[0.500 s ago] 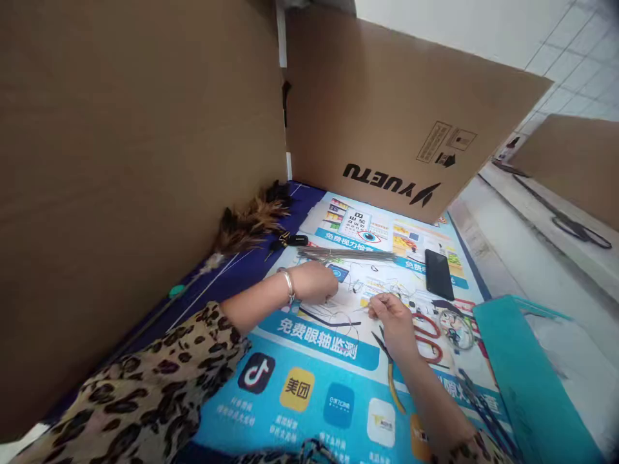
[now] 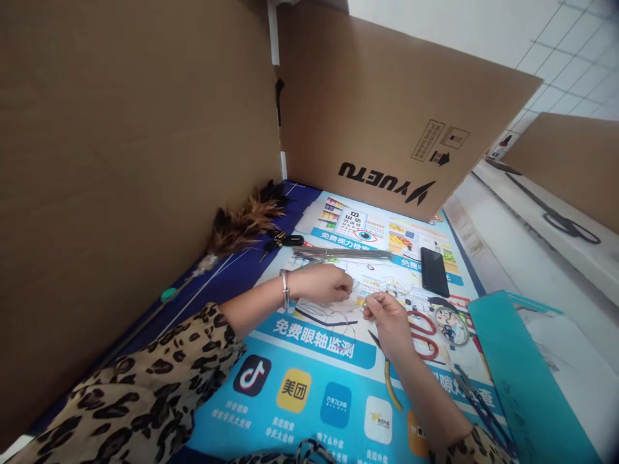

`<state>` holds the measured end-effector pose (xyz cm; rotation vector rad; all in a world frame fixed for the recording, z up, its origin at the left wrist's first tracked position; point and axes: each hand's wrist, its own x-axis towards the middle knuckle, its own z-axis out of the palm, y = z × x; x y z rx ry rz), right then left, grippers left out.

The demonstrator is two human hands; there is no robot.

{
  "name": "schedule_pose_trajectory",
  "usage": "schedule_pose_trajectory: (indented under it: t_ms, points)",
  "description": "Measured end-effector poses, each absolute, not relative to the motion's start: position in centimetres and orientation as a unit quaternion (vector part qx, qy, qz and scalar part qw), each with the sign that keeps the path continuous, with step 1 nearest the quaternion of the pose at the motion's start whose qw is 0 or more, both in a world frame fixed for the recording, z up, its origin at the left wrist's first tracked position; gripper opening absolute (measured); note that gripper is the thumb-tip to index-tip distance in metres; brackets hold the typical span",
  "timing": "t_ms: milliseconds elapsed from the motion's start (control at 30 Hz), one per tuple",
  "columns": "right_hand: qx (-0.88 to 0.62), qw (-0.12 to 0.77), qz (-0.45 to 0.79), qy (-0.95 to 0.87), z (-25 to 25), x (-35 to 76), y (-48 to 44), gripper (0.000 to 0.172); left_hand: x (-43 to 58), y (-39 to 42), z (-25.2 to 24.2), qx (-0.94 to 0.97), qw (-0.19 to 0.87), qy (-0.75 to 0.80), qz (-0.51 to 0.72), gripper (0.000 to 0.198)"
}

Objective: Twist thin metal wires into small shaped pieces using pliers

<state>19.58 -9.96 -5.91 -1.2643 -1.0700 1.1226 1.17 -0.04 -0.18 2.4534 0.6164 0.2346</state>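
Observation:
Both hands meet over a printed poster sheet (image 2: pixel 309 345) in the middle. My left hand (image 2: pixel 326 283), a silver bangle on its wrist, is closed with fingers curled downward; whatever it pinches is too small to make out. My right hand (image 2: pixel 387 316) is closed too, thumb and fingertips pressed together on something thin and tiny. Thin wire pieces (image 2: pixel 319 316) lie below and around the fingers. Behind them rests a bundle of thin wires or rods (image 2: pixel 348 253). Red-handled scissors (image 2: pixel 425 325) lie beside my right hand, and a yellow-handled tool (image 2: pixel 393 386) sits partly under its wrist.
A phone (image 2: pixel 434 272), a clear tape roll (image 2: pixel 452 324) and a dark-handled tool (image 2: pixel 486 409) lie rightward, beside a teal folder or box (image 2: pixel 512 361). Keys (image 2: pixel 285 240) and a feather duster (image 2: pixel 246 219) are at left. Cardboard panels (image 2: pixel 387 103) stand at the back and left.
My left hand has moved right, toward my right hand, and the fingertips are nearer each other. The view has shifted slightly; my right hand keeps its pinch.

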Motion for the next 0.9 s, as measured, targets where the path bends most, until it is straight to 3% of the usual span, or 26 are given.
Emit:
schedule_pose_trajectory:
  t_ms: [133,533,900]
  points:
    - [-0.524,0.537,0.494,-0.440,-5.6,19.2,-10.2,0.016,2.6,-0.7,-1.1,0.864,0.448,0.206,0.104,0.015]
    - [-0.521,0.549,0.512,-0.407,-4.7,19.2,-10.3,0.015,3.5,-1.3,-2.7,0.699,0.675,0.197,0.126,0.024]
    - [-0.535,0.528,0.482,-0.451,-4.8,19.2,-10.4,0.018,3.7,-1.4,-2.8,0.745,0.619,0.213,0.126,0.025]
